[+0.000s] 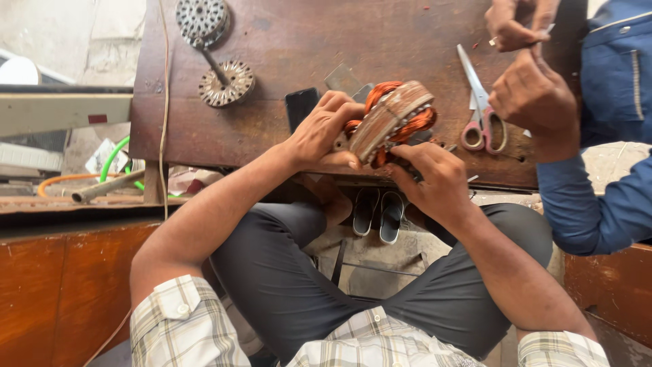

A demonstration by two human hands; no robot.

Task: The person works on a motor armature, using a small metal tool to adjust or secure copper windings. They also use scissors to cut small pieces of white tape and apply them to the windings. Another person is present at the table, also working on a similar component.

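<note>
Your left hand [324, 129] has its fingers curled closed on the near side of a motor stator [392, 121], thumb pressed under its rim, while your right hand [435, 180] closes around it from below at five o'clock, fingertips pinched against the copper winding [420, 122] that bulges out of the slots. The stator stands tilted on edge at the near rim of the dark wooden workbench [285, 47], held between both hands rather than lying flat. By the look of it you are at the stage of dressing or seating the coils in the core, so the next move calls for a steady left grip and small, careful finger pressure on the wire so that its coating is not scraped. At nine o'clock from the stator a dark phone [300, 105] lies flat on the bench; towards ten o'clock a round toothed rotor [227, 83] rests, with a second disc [201, 18] beyond it at eleven. At three o'clock lie pink-handled scissors [481, 112], and just past them another person's hands [526, 75], in blue sleeves, are busy with something small that cannot be made out.
</note>
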